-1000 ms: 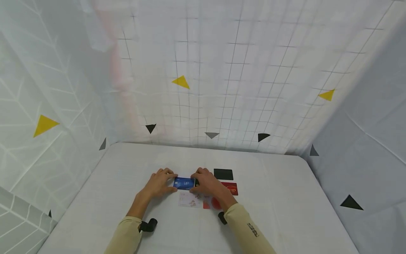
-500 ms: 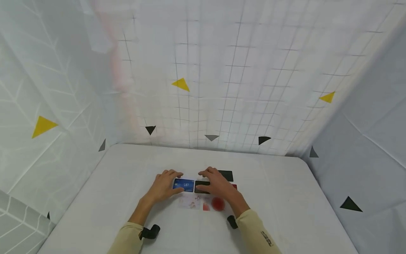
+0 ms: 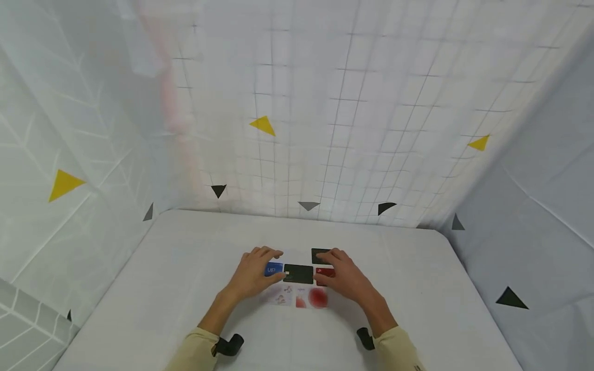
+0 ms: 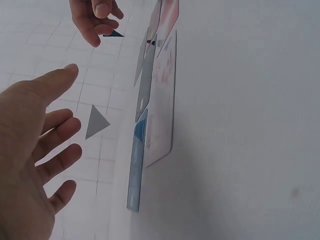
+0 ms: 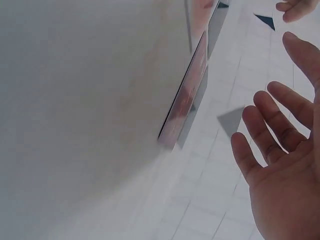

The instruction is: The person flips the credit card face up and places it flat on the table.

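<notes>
Flat cards lie in rows on the white table. My left hand (image 3: 255, 272) hovers over the blue VIP card (image 3: 274, 268), thumb and fingers spread apart and holding nothing. To the right of that card is a black card with a chip (image 3: 299, 274), framed between both hands. My right hand (image 3: 347, 278), fingers also relaxed and empty, partly covers a red card (image 3: 323, 271) and a second black card (image 3: 320, 254) behind it. In the left wrist view the fingers (image 4: 65, 130) stand off from the blue card (image 4: 136, 170). The right wrist view shows a gap between the hand (image 5: 280, 145) and the red card (image 5: 187, 95).
Nearer the person lie a pale card with small red figures (image 3: 282, 296) and a white card with a red disc (image 3: 317, 298). Around the white table (image 3: 408, 299) hang pale sheets (image 3: 325, 129) marked with grid lines and triangles.
Both hands have shifted right. The right hand has left the blue card and black chip card, uncovering the latter; the left hand's fingers have lifted off the blue card's edge.
</notes>
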A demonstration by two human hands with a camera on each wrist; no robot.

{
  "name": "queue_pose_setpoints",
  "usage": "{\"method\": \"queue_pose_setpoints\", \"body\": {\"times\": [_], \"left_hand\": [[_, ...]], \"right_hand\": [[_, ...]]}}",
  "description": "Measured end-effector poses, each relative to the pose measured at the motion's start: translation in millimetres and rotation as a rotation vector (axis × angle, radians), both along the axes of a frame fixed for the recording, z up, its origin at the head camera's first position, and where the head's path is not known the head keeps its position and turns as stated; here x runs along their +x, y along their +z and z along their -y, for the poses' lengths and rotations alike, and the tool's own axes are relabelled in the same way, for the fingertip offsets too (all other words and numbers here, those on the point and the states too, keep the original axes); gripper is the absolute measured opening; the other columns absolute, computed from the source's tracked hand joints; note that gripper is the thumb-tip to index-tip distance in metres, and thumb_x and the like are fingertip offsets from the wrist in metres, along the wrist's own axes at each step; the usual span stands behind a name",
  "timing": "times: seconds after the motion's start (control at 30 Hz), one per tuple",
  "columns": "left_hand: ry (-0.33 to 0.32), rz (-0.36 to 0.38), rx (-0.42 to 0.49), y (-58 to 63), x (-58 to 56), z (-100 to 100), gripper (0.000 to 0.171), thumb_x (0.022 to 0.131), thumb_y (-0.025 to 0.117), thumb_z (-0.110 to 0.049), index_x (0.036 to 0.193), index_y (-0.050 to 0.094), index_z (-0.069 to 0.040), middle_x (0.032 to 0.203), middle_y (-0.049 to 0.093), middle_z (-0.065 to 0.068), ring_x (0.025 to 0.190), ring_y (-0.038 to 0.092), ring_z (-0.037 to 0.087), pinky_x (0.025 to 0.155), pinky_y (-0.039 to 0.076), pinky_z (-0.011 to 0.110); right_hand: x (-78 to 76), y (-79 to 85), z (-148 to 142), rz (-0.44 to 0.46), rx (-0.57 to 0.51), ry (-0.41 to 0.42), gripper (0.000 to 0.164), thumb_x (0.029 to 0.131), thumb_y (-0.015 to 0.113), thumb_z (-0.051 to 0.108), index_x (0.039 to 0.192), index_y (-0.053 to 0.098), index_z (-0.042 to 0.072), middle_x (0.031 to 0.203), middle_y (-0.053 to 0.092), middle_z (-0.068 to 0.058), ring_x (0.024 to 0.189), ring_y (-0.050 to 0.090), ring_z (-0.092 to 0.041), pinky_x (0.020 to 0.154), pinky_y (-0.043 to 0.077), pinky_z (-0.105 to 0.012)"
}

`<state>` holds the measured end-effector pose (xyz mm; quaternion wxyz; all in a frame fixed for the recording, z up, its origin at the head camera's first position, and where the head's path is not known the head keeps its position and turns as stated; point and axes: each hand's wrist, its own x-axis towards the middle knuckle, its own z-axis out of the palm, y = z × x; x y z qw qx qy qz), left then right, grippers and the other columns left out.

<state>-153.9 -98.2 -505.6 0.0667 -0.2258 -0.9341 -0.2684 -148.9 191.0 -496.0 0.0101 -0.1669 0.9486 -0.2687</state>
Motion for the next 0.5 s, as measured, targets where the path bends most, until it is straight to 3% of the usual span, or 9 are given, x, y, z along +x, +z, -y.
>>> {"method": "queue_pose_setpoints", "body": {"times": [0.23, 0.5], "left_hand": [[-0.007, -0.001, -0.007, 0.2, 4.3, -7.6, 0.058, 0.089, 0.072, -0.051, 0.137, 0.061, -0.022, 0.130, 0.062, -0.001, 0.124, 0.052, 0.022, 0.101, 0.039, 0.051], [-0.011, -0.010, -0.028, -0.3, 4.8, -10.5, 0.058, 0.089, 0.072, -0.052, 0.138, 0.061, -0.023, 0.130, 0.062, -0.001, 0.124, 0.053, 0.023, 0.101, 0.040, 0.050]], "right_hand": [[7.9, -1.0, -13.4, 0.010, 0.008, -0.071, 0.060, 0.085, 0.078, 0.048, 0.138, 0.061, 0.025, 0.127, 0.054, 0.000, 0.114, 0.052, -0.020, 0.094, 0.052, -0.044], [9.1, -0.8, -17.3, 0.009, -0.001, -0.072, 0.062, 0.085, 0.079, 0.045, 0.139, 0.060, 0.023, 0.125, 0.055, -0.001, 0.114, 0.053, -0.022, 0.093, 0.053, -0.044]]}}
